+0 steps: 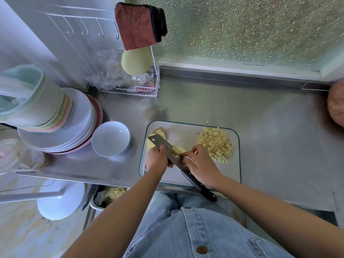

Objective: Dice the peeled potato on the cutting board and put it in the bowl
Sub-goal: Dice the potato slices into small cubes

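Hands meet mid-board on a white, green-rimmed cutting board (232,170): left hand (157,159) curls beside the steel cleaver (167,148); right hand (202,164) pinches yellow potato (178,150). Diced pile (216,143) sits at the board's far right corner; empty white bowl (111,138) stands left.

Kitchen: steel counter (260,127), stacked plates (78,127), cutting board (186,127), hanging dishcloth (135,27).

Person wore light blue denim shirt (214,237) with brown buttons (201,249), faded blue jeans (163,203); forearms bare, hands without gloves or rings.
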Available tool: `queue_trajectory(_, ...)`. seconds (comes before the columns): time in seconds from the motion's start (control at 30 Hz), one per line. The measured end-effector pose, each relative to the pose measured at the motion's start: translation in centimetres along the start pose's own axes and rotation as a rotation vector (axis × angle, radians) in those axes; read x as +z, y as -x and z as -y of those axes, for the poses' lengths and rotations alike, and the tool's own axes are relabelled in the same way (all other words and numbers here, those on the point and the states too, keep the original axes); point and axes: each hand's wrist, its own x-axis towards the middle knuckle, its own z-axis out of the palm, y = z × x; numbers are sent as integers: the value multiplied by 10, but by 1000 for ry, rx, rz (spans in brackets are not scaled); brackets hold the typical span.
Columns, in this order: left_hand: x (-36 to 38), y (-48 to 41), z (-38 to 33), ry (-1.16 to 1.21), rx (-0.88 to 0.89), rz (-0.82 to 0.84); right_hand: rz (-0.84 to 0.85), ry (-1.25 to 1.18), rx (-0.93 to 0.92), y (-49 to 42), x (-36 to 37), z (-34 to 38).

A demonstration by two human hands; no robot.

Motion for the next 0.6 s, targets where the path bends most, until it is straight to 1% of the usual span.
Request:
queue_trajectory(0.13,-7,1,-1,-76,35,-27,56,8,53,-9,-1,-1)
queue_trajectory(0.23,-11,-2,0,-111,45,-79,18,11,38,-13,-6,-4)
queue_trajectory(0.4,-13,-4,1,-125,48,-104,0,-4,-56,-16,-10,0)
queue_trajectory(0.5,-11,-3,1,-144,56,-86,48,97,-140,-22,-7,1)
queue_trajectory(0.6,-14,-2,2,-172,61,-81,99,144,-180,-30,-6,2)
